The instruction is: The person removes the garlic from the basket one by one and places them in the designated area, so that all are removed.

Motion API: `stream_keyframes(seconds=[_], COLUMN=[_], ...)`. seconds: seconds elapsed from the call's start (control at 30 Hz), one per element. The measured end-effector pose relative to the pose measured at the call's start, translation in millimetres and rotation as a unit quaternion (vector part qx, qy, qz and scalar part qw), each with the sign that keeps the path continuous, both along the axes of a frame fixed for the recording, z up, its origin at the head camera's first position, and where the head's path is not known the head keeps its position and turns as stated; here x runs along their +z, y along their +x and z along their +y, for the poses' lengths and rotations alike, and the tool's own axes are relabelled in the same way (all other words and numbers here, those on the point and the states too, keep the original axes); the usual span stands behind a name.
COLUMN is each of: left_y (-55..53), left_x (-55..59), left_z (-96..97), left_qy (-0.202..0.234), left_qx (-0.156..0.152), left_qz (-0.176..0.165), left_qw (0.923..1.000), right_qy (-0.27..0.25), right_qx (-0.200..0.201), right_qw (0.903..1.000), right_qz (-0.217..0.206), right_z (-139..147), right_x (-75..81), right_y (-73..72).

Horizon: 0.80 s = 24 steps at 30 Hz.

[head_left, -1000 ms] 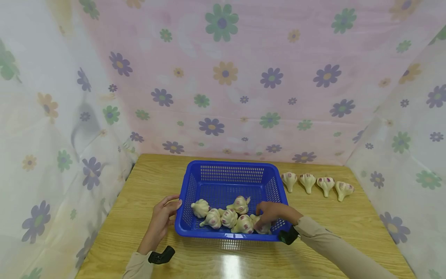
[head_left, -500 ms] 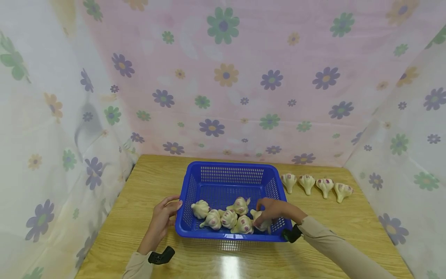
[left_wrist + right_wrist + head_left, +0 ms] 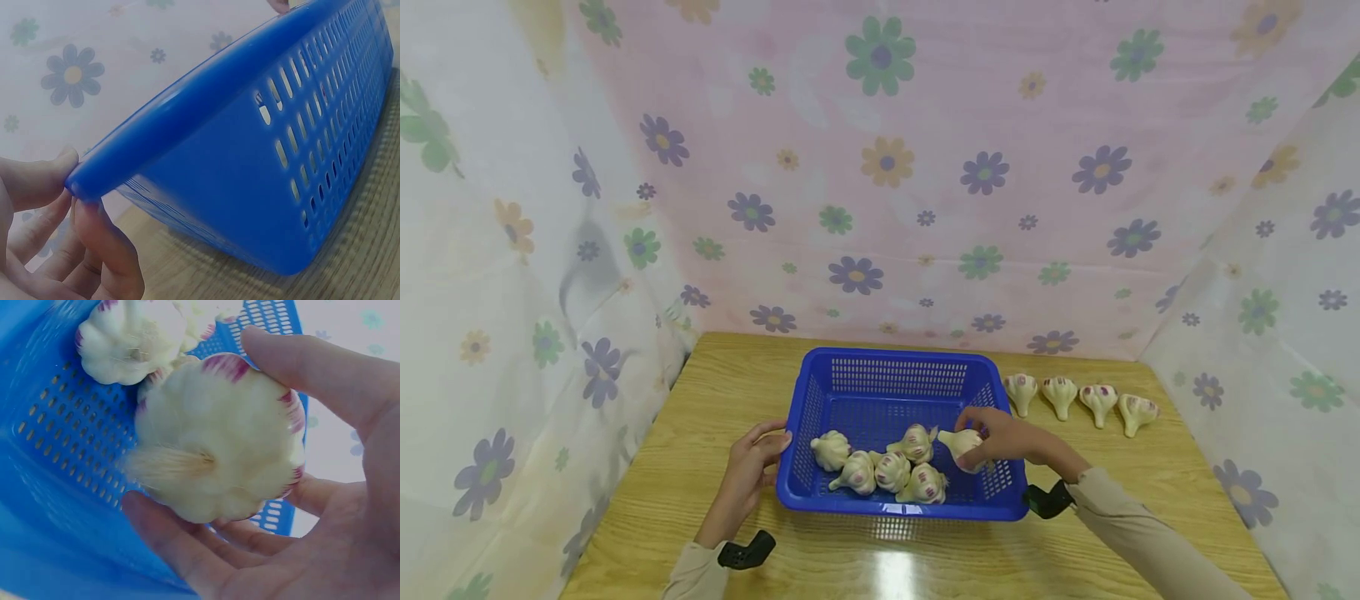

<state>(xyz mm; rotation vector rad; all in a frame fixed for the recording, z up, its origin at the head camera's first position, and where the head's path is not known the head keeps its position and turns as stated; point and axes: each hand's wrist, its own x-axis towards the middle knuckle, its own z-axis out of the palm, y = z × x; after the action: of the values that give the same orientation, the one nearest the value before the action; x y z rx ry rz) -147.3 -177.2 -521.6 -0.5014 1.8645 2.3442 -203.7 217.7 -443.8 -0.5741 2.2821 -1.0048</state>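
Note:
A blue plastic basket [image 3: 895, 506] with slotted walls stands on the wooden table. My left hand [image 3: 750, 468] pinches its left rim, the thumb on top and fingers curled beneath, as the left wrist view shows. Inside the basket my right hand [image 3: 1000, 437] holds a garlic bulb [image 3: 219, 437] between thumb and fingers, its root tuft turned toward the wrist camera. Several other garlic bulbs [image 3: 892, 472] lie along the basket's near side, to the left of the held one.
On the table [image 3: 737, 375], right of the basket, several garlic bulbs [image 3: 1099, 403] lie in a row with their stems pointing forward. A flowered cloth [image 3: 880, 208] hangs behind and at both sides.
My right hand has lifted the garlic bulb from the basket's near right corner, moving up and slightly to the right. The left hand has stayed on the rim.

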Motion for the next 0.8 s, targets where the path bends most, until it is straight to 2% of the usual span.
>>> stream_keyframes(seconds=[0.17,0.4,0.63,0.8], left_y=[0.2,0.0,-0.2,0.2], left_x=[2.5,1.2,-1.6,0.6], left_z=[0.2,0.1,-0.3,0.1], left_qy=[0.002,0.005,-0.006,0.002], left_qx=[-0.003,-0.003,-0.005,-0.003], left_qz=[-0.010,-0.006,0.007,-0.001], left_qw=[0.9999,1.0000,0.9999,1.0000], right_qy=[-0.015,-0.044,-0.033,-0.035], right_qx=[-0.002,-0.014,-0.025,-0.029], right_qw=[0.9992,0.9976,0.9949,0.9939], right_qz=[0.037,0.052,0.092,0.101], right_z=[11,25,36,44], right_x=[4.8,15.8,26.4,30.0], right_y=[-1.4,-1.1,0.5,0.8])
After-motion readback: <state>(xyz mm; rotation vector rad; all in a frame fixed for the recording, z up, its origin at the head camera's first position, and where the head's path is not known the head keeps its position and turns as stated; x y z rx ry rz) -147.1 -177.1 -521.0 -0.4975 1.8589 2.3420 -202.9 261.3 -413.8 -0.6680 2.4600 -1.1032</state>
